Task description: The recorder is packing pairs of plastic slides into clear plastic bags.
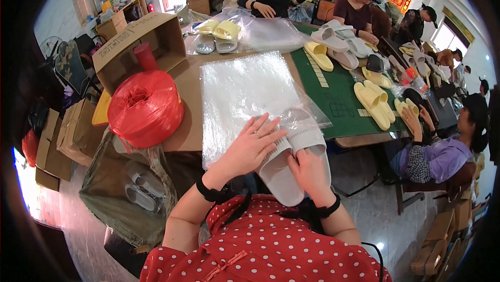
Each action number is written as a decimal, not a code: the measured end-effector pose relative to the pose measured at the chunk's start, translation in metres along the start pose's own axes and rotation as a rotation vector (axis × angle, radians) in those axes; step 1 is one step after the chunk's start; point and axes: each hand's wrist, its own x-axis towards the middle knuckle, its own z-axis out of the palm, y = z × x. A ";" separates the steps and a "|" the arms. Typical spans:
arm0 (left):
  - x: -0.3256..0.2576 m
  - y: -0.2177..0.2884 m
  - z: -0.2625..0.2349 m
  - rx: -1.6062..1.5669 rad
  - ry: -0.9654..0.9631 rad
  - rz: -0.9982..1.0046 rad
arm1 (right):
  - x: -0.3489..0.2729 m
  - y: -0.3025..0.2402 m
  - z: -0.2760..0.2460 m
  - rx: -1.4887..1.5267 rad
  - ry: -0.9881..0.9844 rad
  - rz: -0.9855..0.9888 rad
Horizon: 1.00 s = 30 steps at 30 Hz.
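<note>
A pair of light grey slippers (282,178) lies partly inside a clear plastic bag (312,118) at the table's near edge, toes pointing away from me. My right hand (311,171) grips the right-hand slipper, its fingers tucked under the strap and out of sight. Across the strap of the other slipper and the bag's film, my left hand (250,149) lies with fingers stretched out and slightly spread; a ring shows on one finger. Beneath and beyond them sits a stack of clear flat bags (245,81).
Left of the bags are a roll of red plastic twine (146,107) and an open carton (117,55). A woven sack (125,198) below holds bagged grey slippers (144,185). Yellow slippers (374,104) stand on the green mat (333,105). Co-workers (437,149) sit and stand around.
</note>
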 end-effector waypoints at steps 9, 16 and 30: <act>-0.002 0.010 -0.009 -0.187 -0.083 0.103 | 0.066 0.013 0.037 0.080 0.134 -0.037; -0.008 0.004 -0.019 -0.415 -0.171 0.154 | 0.143 0.018 0.095 0.027 0.225 -0.143; -0.063 -0.013 -0.054 -0.481 0.104 0.008 | 0.106 -0.005 0.090 -0.026 0.237 -0.259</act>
